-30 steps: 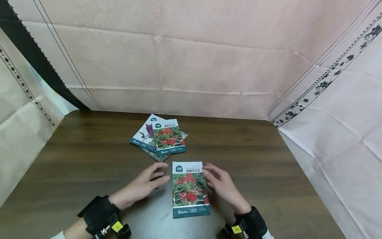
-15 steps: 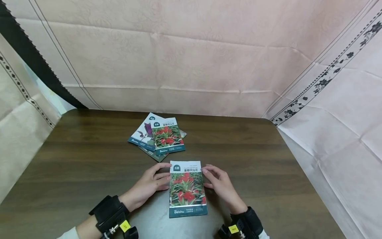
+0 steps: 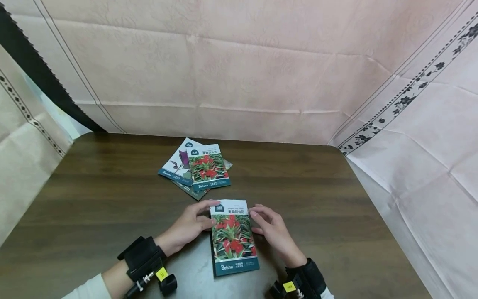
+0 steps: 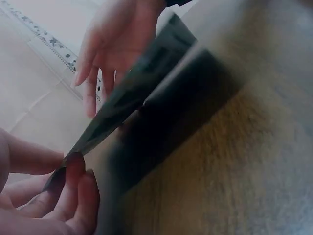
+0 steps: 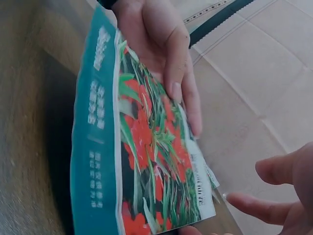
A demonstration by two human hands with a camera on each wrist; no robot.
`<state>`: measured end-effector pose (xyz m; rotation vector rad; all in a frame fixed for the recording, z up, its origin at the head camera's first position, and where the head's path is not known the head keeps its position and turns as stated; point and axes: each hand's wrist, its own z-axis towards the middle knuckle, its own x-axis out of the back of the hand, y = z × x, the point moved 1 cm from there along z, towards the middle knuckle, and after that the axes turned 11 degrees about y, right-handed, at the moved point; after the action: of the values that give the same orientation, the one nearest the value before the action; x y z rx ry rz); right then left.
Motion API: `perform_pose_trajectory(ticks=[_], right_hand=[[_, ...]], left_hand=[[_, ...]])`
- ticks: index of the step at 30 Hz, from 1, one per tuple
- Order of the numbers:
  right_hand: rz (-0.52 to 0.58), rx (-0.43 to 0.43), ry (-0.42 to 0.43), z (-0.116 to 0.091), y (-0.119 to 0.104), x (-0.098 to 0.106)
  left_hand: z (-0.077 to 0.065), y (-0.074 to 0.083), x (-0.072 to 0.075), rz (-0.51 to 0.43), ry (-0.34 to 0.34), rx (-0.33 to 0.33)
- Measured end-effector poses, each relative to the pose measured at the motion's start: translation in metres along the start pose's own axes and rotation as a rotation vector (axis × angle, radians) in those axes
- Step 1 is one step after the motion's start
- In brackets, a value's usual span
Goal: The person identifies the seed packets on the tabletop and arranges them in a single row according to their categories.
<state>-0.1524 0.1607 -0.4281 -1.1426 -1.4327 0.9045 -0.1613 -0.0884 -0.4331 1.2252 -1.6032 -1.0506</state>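
Left hand (image 3: 192, 224) is seen clamped, thumb in front and fingers behind, on the upper left edge of a thin, flat, rectangular packet (image 3: 234, 238), white across the top, printed with red flowers among green leaves, and banded in teal along the bottom. The packet is held tilted, its left side raised from a dark brown wood-grain table (image 3: 112, 203); whether its right side is supported by the table cannot be told. Just beside the opposite edge, the right hand (image 3: 274, 232) is held with its fingers apart and loosely bent; whether the packet is touched by a fingertip there is unclear.

The step in hand can be judged to be a raising or adjusting of the packet. For the next move, a light, steady pinch seems called for, so that the edge is not creased.

Farther back, three packets are overlapped: a matching red-flower packet (image 3: 208, 172), a white packet with a purple flower (image 3: 173, 166), and a grey-green packet (image 3: 191, 191), mostly covered. Black wrist straps (image 3: 143, 259) are worn on both arms. Behind the table, pale pinkish cloth (image 3: 224, 70) is hung.
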Motion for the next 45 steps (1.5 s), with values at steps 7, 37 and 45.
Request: perform_pose_trajectory(ticks=[7, 37, 45], right_hand=[[-0.048, 0.018, -0.109, -0.003, -0.004, -0.007], [-0.581, 0.441, -0.627, -0.031, -0.039, -0.108], [-0.688, 0.538, -0.643, -0.034, -0.044, -0.122]], left_hand=[[-0.011, 0.006, 0.015, -0.032, -0.013, -0.015], [-0.086, -0.019, 0.090, 0.823, 0.236, -0.298], [-0.090, -0.026, 0.090, 0.914, 0.242, -0.333]])
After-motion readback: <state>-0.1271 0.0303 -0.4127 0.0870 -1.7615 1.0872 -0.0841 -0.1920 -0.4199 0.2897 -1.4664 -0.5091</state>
